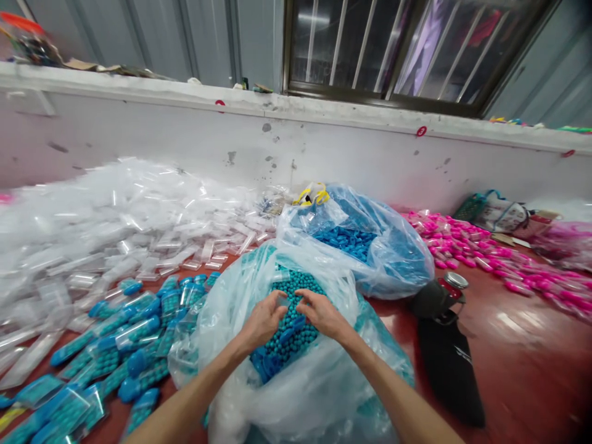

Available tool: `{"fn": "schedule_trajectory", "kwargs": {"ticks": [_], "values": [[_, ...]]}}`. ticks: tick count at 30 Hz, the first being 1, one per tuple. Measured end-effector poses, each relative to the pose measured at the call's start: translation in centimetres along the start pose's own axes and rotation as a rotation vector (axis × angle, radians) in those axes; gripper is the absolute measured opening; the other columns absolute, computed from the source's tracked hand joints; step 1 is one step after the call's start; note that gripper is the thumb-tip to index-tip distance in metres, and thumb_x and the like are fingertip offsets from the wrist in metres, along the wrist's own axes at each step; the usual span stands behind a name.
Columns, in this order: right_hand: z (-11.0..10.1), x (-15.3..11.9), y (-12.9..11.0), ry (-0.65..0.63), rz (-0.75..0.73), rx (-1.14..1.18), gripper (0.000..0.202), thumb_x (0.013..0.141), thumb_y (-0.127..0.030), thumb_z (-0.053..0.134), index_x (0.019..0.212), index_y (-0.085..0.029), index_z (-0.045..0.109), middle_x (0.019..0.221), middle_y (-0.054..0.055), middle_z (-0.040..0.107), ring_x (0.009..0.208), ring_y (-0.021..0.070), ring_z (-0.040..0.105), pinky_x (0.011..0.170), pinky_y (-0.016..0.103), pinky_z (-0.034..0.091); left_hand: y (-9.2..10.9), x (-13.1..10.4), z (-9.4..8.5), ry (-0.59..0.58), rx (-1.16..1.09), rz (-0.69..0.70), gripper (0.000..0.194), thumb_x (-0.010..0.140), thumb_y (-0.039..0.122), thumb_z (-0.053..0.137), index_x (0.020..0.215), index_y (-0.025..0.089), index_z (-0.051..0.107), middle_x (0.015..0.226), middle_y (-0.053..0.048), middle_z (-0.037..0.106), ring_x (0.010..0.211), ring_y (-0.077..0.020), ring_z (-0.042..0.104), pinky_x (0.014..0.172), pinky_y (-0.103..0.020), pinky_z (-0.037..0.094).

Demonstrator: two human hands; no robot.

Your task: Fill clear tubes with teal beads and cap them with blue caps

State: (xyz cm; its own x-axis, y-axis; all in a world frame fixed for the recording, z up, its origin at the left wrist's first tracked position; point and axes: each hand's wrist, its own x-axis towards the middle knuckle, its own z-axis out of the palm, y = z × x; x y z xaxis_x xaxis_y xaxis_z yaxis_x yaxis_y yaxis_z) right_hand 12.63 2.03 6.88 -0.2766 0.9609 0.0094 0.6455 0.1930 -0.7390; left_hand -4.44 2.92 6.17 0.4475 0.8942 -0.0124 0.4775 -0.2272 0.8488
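Both my hands are over a large clear plastic bag [222, 308] of small teal beads [300, 283]. My left hand [264, 319] has its fingers curled in towards the thumb around something pale and see-through, too blurred to name. Facing it is my right hand [324, 314], its bent index finger and thumb apart, with nothing plain between them. Just below the fingertips, a blue plastic piece [292, 330] lies among the beads. More blue pieces [266, 364] sit at the near side of the bag's mouth.
Blue-capped tubes of teal beads [139, 336] lie at left, before a heap of clear empty tubes [115, 216]. Behind stands a bag of blue caps [349, 243]. Pink pieces [481, 246], a jar with a silver lid [456, 282] and a black flat item [448, 370] are at right.
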Motion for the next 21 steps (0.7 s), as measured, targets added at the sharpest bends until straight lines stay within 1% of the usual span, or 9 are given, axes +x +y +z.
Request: {"fn": "schedule_trajectory", "kwargs": {"ticks": [2, 3, 5, 8, 11, 14, 16, 19, 21], "values": [[0.1, -0.2, 0.6, -0.001, 0.057, -0.305, 0.026, 0.08, -0.027, 0.049, 0.103, -0.018, 0.057, 0.09, 0.007, 0.065, 0.087, 0.0209, 0.06, 0.073, 0.029, 0.042, -1.1, -0.5, 0.2, -0.034, 0.071, -0.081, 0.021, 0.077, 0.021, 0.039, 0.097, 0.02, 0.046, 0.057, 0.006, 0.048, 0.054, -0.0138, 0.05, 0.056, -0.023, 0.037], [0.3, -0.3, 0.9, -0.03, 0.098, -0.425, 0.024, 0.08, -0.031, 0.051, 0.098, -0.017, 0.059, 0.092, 0.009, 0.066, 0.091, 0.0233, 0.059, 0.075, 0.031, 0.04, -1.6, -0.7, 0.3, -0.071, 0.132, -0.11, 0.016, 0.076, 0.019, 0.039, 0.091, 0.02, 0.046, 0.058, 0.005, 0.049, 0.057, -0.0145, 0.051, 0.058, -0.024, 0.037], [1.0, -0.3, 1.2, -0.088, 0.177, -0.533, 0.023, 0.078, -0.035, 0.054, 0.089, -0.017, 0.06, 0.091, 0.011, 0.066, 0.091, 0.0255, 0.059, 0.074, 0.032, 0.039, -2.4, -1.0, 0.6, -0.124, 0.265, -0.156, 0.009, 0.074, 0.017, 0.041, 0.082, 0.02, 0.045, 0.065, 0.001, 0.052, 0.066, -0.0176, 0.054, 0.063, -0.027, 0.038], [2.3, 0.1, 1.5, -0.081, 0.216, -0.488, 0.019, 0.075, -0.031, 0.057, 0.086, -0.016, 0.059, 0.09, 0.011, 0.065, 0.09, 0.024, 0.059, 0.07, 0.029, 0.038, -2.9, -0.6, 1.0, -0.14, 0.389, -0.203, 0.004, 0.071, 0.016, 0.044, 0.073, 0.019, 0.045, 0.073, -0.006, 0.057, 0.075, -0.0245, 0.057, 0.068, -0.033, 0.038], [2.4, 0.8, 1.5, -0.087, 0.191, -0.405, 0.018, 0.072, -0.031, 0.058, 0.084, -0.017, 0.058, 0.086, 0.005, 0.065, 0.082, 0.0189, 0.059, 0.062, 0.023, 0.036, -2.7, 0.2, 1.2, -0.136, 0.396, -0.246, 0.006, 0.066, 0.015, 0.049, 0.063, 0.019, 0.047, 0.072, -0.009, 0.059, 0.08, -0.0276, 0.058, 0.072, -0.035, 0.039], [0.8, 1.3, 1.5, -0.089, 0.157, -0.341, 0.017, 0.073, -0.03, 0.055, 0.083, -0.017, 0.056, 0.08, 0.001, 0.063, 0.073, 0.0136, 0.057, 0.055, 0.019, 0.034, -2.3, 0.7, 1.4, -0.16, 0.377, -0.32, 0.012, 0.063, 0.016, 0.051, 0.052, 0.019, 0.046, 0.061, -0.007, 0.059, 0.072, -0.0278, 0.06, 0.066, -0.034, 0.041], [-0.7, 1.5, 1.6, -0.068, 0.143, -0.343, 0.017, 0.073, -0.024, 0.052, 0.087, -0.015, 0.054, 0.08, 0.001, 0.062, 0.071, 0.0128, 0.055, 0.054, 0.019, 0.034, -2.1, 0.9, 1.7, -0.165, 0.355, -0.369, 0.016, 0.061, 0.016, 0.052, 0.047, 0.019, 0.045, 0.055, -0.007, 0.058, 0.067, -0.0273, 0.06, 0.062, -0.033, 0.041], [-2.5, 2.0, 2.0, -0.041, 0.145, -0.414, 0.021, 0.072, -0.014, 0.047, 0.092, -0.013, 0.053, 0.086, 0.006, 0.062, 0.077, 0.0164, 0.055, 0.061, 0.023, 0.036, -2.3, 1.2, 2.6, -0.112, 0.307, -0.41, 0.016, 0.061, 0.013, 0.055, 0.048, 0.018, 0.047, 0.062, -0.008, 0.06, 0.076, -0.0264, 0.06, 0.066, -0.032, 0.041], [-2.7, 2.6, 2.3, -0.048, 0.158, -0.446, 0.022, 0.072, -0.008, 0.044, 0.09, -0.011, 0.055, 0.092, 0.012, 0.061, 0.085, 0.0204, 0.054, 0.068, 0.027, 0.036, -2.6, 1.7, 3.4, -0.081, 0.246, -0.454, 0.016, 0.062, 0.013, 0.058, 0.05, 0.017, 0.049, 0.063, -0.007, 0.06, 0.075, -0.0249, 0.06, 0.064, -0.031, 0.042]]}}
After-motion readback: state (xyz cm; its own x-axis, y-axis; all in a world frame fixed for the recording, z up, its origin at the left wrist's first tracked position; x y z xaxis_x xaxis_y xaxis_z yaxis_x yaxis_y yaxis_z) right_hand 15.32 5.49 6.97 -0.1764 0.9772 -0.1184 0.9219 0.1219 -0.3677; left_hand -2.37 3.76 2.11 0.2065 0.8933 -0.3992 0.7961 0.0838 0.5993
